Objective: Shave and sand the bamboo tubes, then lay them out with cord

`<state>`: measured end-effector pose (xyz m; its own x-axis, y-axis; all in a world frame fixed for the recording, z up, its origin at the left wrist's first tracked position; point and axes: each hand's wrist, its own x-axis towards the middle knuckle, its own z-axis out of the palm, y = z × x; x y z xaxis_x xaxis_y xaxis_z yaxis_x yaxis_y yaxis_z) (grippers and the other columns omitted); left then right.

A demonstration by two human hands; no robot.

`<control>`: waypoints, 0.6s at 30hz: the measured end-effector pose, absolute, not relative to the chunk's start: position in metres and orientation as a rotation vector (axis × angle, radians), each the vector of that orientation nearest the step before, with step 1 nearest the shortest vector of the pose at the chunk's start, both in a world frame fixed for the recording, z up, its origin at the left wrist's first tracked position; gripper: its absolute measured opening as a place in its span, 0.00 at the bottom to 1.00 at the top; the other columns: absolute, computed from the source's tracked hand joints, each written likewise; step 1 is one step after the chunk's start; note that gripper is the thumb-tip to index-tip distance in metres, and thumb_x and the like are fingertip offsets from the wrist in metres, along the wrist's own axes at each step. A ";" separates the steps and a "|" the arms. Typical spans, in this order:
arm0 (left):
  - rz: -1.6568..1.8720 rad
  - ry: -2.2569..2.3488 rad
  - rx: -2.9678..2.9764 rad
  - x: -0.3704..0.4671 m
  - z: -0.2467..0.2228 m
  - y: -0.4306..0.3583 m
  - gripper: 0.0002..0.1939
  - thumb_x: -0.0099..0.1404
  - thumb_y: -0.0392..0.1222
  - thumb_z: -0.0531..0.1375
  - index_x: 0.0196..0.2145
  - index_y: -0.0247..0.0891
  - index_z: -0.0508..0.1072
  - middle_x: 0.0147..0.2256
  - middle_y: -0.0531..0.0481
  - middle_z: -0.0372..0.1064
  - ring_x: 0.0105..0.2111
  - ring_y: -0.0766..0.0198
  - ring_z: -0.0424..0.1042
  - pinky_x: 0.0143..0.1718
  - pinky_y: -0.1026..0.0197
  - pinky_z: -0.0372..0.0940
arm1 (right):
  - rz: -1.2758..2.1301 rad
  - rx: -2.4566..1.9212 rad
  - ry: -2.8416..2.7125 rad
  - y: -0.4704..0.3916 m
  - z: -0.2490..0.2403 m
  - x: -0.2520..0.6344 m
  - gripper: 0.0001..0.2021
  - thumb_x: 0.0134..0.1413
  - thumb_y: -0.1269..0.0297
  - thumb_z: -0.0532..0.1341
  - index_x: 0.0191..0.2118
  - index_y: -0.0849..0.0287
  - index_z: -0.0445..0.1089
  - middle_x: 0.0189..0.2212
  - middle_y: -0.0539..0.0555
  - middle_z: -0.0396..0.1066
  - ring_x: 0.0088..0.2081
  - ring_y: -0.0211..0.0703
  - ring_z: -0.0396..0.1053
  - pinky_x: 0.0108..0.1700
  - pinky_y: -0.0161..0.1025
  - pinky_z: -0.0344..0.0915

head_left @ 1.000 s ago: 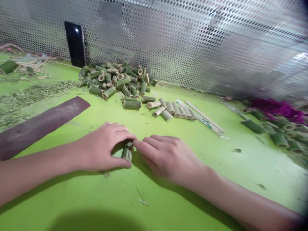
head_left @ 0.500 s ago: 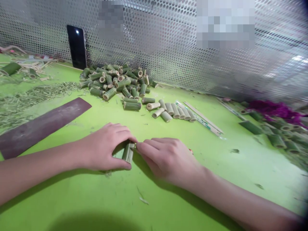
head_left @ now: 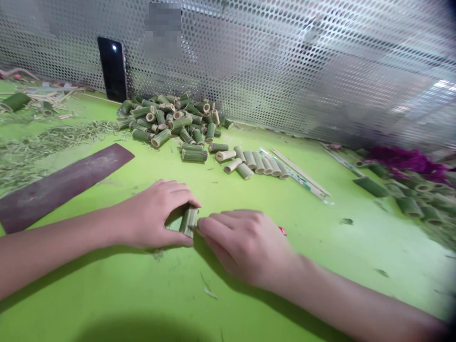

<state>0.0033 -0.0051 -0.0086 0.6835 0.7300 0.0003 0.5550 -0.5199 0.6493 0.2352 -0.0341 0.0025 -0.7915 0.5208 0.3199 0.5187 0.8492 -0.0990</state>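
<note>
A short green bamboo piece (head_left: 188, 221) stands between the thumb and fingers of my left hand (head_left: 156, 216), which grips it at both ends on the green table (head_left: 142, 289). Right beside it, my right hand (head_left: 245, 242) is closed round a tool that is mostly hidden. Only a small dark tip shows at the bamboo's side, and a red end (head_left: 282, 231) sticks out behind the knuckles.
Behind my hands lie a heap of bamboo pieces (head_left: 162, 121), a row of pale peeled pieces (head_left: 258, 162) and thin sticks (head_left: 301, 171). A brown strip (head_left: 67, 187) is at left. A phone (head_left: 113, 71) leans on the perforated metal wall (head_left: 242, 61). Purple material (head_left: 409, 161) is at right.
My right hand has moved slightly down and toward me along the bamboo piece. More of the red end shows. My left hand keeps its grip with hardly any movement.
</note>
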 end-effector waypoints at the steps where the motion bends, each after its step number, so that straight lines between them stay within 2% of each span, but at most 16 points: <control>1: 0.355 0.981 2.263 0.003 -0.008 -0.005 0.28 0.63 0.60 0.68 0.54 0.42 0.74 0.49 0.45 0.74 0.51 0.47 0.70 0.52 0.44 0.65 | 0.018 -0.773 -2.694 -0.034 0.002 0.235 0.15 0.73 0.68 0.54 0.30 0.59 0.64 0.21 0.45 0.66 0.20 0.32 0.55 0.24 0.36 0.49; 18: 0.321 0.956 2.285 0.003 -0.007 -0.003 0.29 0.63 0.59 0.69 0.56 0.42 0.73 0.51 0.45 0.74 0.53 0.46 0.69 0.55 0.43 0.63 | 0.027 -0.833 -2.694 -0.032 0.002 0.237 0.13 0.72 0.70 0.53 0.31 0.59 0.65 0.21 0.45 0.66 0.20 0.32 0.55 0.24 0.36 0.46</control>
<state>0.0025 -0.0033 -0.0073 0.7066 0.7074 -0.0183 0.5529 -0.5358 0.6382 0.2371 -0.0324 0.0025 -0.7788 0.5529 0.2964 0.5468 0.8299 -0.1113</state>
